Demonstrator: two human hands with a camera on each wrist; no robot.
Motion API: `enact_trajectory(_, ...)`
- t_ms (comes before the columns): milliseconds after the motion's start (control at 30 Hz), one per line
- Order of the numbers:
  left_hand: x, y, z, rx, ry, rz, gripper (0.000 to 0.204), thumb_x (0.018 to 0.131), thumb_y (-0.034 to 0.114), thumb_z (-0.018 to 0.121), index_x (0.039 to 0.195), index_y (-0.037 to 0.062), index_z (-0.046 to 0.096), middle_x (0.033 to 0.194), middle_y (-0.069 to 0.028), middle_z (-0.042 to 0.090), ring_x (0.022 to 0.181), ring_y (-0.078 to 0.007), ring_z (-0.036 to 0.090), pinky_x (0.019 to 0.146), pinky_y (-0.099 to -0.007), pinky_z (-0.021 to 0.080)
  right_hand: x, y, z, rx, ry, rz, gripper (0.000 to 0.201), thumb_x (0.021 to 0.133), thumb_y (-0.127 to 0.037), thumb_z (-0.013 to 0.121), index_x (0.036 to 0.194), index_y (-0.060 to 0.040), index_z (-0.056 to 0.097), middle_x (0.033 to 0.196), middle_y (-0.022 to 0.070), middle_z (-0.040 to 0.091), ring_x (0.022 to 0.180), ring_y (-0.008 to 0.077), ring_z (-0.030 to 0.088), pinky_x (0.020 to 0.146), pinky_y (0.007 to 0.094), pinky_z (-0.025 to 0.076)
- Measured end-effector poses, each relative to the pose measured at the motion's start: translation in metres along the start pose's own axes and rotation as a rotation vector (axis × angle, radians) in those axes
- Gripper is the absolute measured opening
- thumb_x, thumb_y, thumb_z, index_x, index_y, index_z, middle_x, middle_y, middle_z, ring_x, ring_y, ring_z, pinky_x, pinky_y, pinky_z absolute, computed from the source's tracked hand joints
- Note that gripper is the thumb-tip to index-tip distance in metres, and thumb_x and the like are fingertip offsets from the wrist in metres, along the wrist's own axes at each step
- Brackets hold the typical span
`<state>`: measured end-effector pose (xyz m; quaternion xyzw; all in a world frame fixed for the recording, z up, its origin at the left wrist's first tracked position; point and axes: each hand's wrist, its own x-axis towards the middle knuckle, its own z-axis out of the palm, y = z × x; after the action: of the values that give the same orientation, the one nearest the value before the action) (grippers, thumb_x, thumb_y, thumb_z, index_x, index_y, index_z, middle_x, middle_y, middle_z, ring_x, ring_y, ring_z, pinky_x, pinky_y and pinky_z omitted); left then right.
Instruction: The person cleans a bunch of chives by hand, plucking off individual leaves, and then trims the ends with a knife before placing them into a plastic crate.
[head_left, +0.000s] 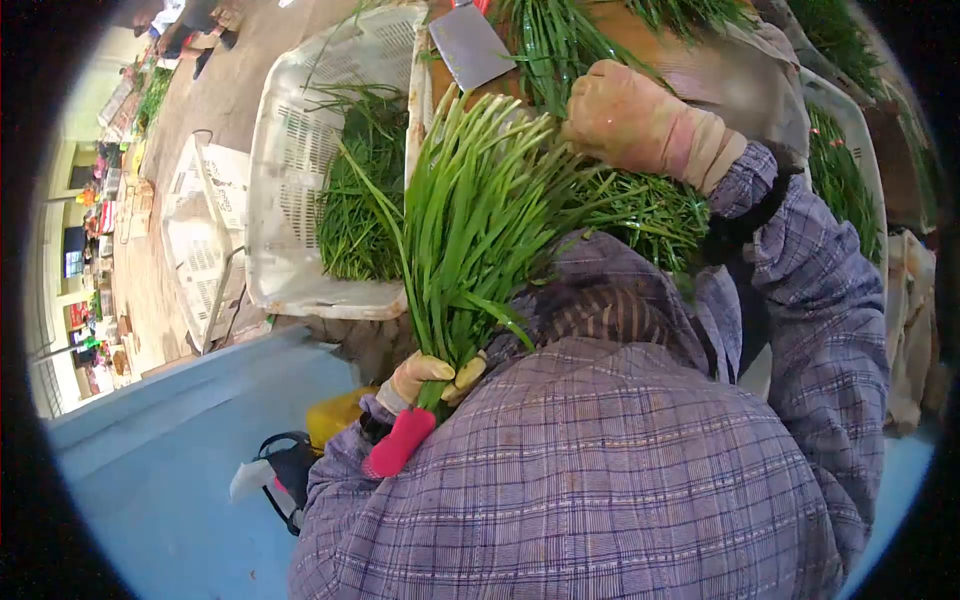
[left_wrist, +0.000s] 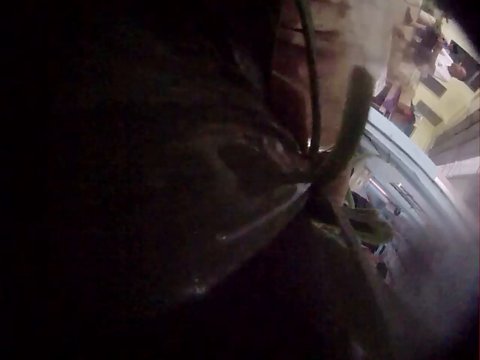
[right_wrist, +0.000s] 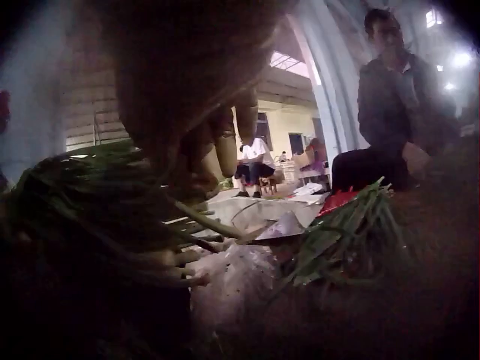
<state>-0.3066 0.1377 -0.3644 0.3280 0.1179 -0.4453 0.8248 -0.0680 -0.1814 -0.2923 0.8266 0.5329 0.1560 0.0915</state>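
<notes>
Crate: left of bunch, likely for easy reach | left hand: grasping bunch low, presumably so pale ends fan free | right hand: fingers curled near loose greens; cannot tell whether grasping anything.

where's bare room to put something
Brown surface between right hand and far greens; floor left of the big crate, beyond the other crate. Crowded: around the blade, between big crate and leaves; at the left hand, gripping a bunch.
</notes>
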Motion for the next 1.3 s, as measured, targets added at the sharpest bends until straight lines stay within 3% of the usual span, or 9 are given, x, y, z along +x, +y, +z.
enact_trajectory(167,0.001,0.011,0.021,0.045,0.064,-0.015,0.046,0.07,0.027,0.07,0.102,-0.0025,0.056,0.064,-0.0066,0.053,0.045,-0.0114,0.044,0.043,-0.0226,0.034,-0.043,0.019,-0.004,0.031,-0.119,0.269,0.014,0.076,-0.023,0.059,0.072,-0.0127,0.067,0.075,0.0078,0.066,0.081,0.0256,0.065,0.071,0.0385,0.049)
enact_trajectory(400,0.0,0.0,-0.009,-0.008,-0.086,-0.05,0.052,0.068,0.03,0.071,0.105,-0.0036,0.055,0.068,-0.0078,0.054,0.045,-0.0116,0.044,0.042,-0.022,0.034,-0.13,0.045,-0.047,0.882,0.502,0.428,0.023,0.09,-0.016,0.055,0.108,-0.0046,0.062,0.097,0.0097,0.066,0.088,0.0225,0.062,0.079,0.0327,0.05)
enact_trajectory(467,-0.002,0.002,0.007,-0.014,-0.004,-0.043,0.051,0.069,0.028,0.071,0.105,-0.0037,0.055,0.068,-0.008,0.054,0.045,-0.0116,0.044,0.042,-0.0221,0.035,-0.098,0.023,-0.013,1.398,-0.428,1.011,0.04,0.088,-0.024,0.06,0.123,-0.0045,0.054,0.11,0.0122,0.064,0.101,0.0241,0.061,0.087,0.0325,0.048)
enact_trajectory(500,-0.001,0.005,0.013,-0.015,0.076,-0.031,0.051,0.069,0.027,0.071,0.106,-0.0038,0.055,0.068,-0.0082,0.054,0.045,-0.0116,0.044,0.042,-0.0223,0.035,-0.145,-0.019,0.038,0.596,-0.224,0.781,0.053,0.083,-0.032,0.068,0.125,-0.0045,0.053,0.114,0.0149,0.062,0.111,0.027,0.058,0.092,0.0329,0.046)
enact_trajectory(533,0.001,0.008,0.011,0.001,0.066,-0.034,0.051,0.069,0.027,0.071,0.106,-0.0038,0.055,0.068,-0.0082,0.054,0.045,-0.0116,0.044,0.042,-0.0223,0.035,-0.134,-0.02,0.043,0.323,-0.494,0.748,0.065,0.077,-0.039,0.073,0.129,-0.0077,0.051,0.115,0.015,0.062,0.115,0.0285,0.055,0.096,0.0344,0.044)
enact_trajectory(667,-0.008,0.004,0.014,0.02,0.125,-0.04,0.052,0.069,0.022,0.069,0.113,-0.0025,0.053,0.07,-0.0094,0.054,0.045,-0.0114,0.044,0.041,-0.0221,0.036,-0.082,-0.021,0.029,1.022,0.15,0.922,0.048,0.08,-0.045,0.066,0.115,-0.0119,0.064,0.112,0.0137,0.063,0.107,0.0299,0.057,0.091,0.0385,0.045)
enact_trajectory(733,-0.005,0.003,0.007,0.078,0.169,0.01,0.057,0.07,0.021,0.069,0.119,-0.0025,0.052,0.07,-0.0101,0.055,0.047,-0.0117,0.045,0.042,-0.0221,0.035,-0.048,-0.011,0.02,0.943,0.27,0.55,0.035,0.082,-0.033,0.067,0.105,-0.0067,0.068,0.105,0.013,0.065,0.099,0.0279,0.06,0.088,0.0364,0.046)
enact_trajectory(1033,-0.005,0.0,0.006,0.097,0.148,0.053,0.053,0.069,0.026,0.071,0.109,-0.0051,0.055,0.071,-0.0095,0.057,0.047,-0.0124,0.046,0.043,-0.024,0.034,-0.014,0.006,0.024,0.881,0.158,0.281,0.026,0.08,-0.032,0.066,0.092,-0.0087,0.069,0.086,0.0123,0.064,0.089,0.0307,0.061,0.078,0.0392,0.049)
enact_trajectory(1300,-0.003,-0.001,-0.001,0.037,0.081,0.006,0.058,0.065,0.029,0.074,0.108,-0.0061,0.055,0.068,-0.0085,0.056,0.046,-0.0126,0.045,0.043,-0.0242,0.032,-0.072,0.031,-0.049,1.231,0.375,0.62,0.023,0.09,-0.025,0.057,0.095,-0.0067,0.07,0.097,0.01,0.067,0.096,0.0234,0.063,0.085,0.0338,0.049)
